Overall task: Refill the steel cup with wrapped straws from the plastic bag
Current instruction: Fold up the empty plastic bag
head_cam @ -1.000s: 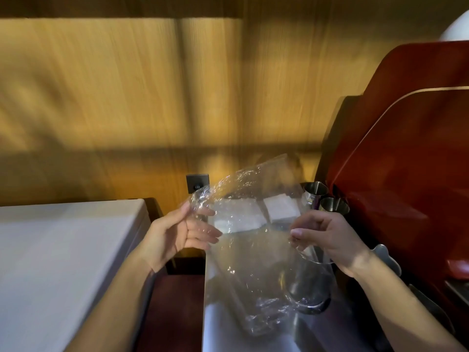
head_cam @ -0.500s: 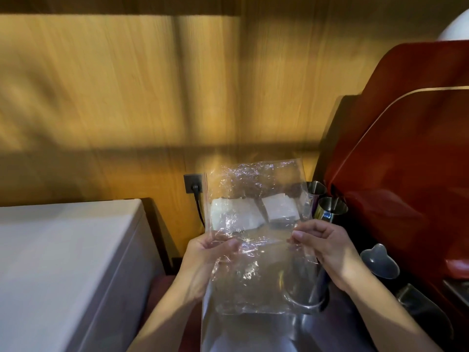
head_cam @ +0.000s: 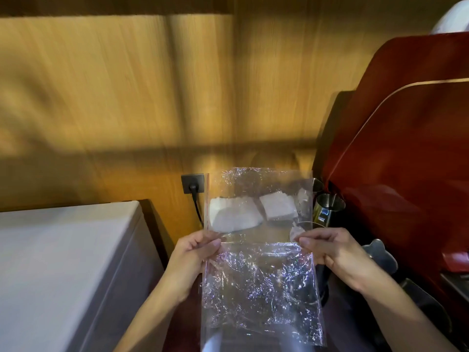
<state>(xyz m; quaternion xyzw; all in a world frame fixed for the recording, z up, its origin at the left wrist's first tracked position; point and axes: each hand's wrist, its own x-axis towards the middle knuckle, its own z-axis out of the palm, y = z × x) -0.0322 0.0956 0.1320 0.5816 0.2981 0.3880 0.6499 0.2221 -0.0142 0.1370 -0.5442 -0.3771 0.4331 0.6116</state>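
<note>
I hold a clear, crinkled plastic bag (head_cam: pixel 258 280) flat in front of me over the counter. My left hand (head_cam: pixel 193 252) pinches its left edge and my right hand (head_cam: pixel 332 250) pinches its right edge, both about halfway up. No straws show inside the bag. Two steel cups (head_cam: pixel 328 207) stand behind the bag's right edge, against the red machine; one is partly hidden by the plastic. Through the bag I see two white stacks (head_cam: pixel 233 214) on the counter.
A red machine (head_cam: pixel 396 174) fills the right side. A white-topped cabinet (head_cam: pixel 63 262) stands at the left. A wall socket (head_cam: pixel 193 183) with a black cable sits on the wooden wall behind. A steel scoop-like piece (head_cam: pixel 380 252) lies right of my right hand.
My left hand shifted from the bag's top left corner down to its left edge. The bag went from bulging and tilted to stretched flat between both hands.
</note>
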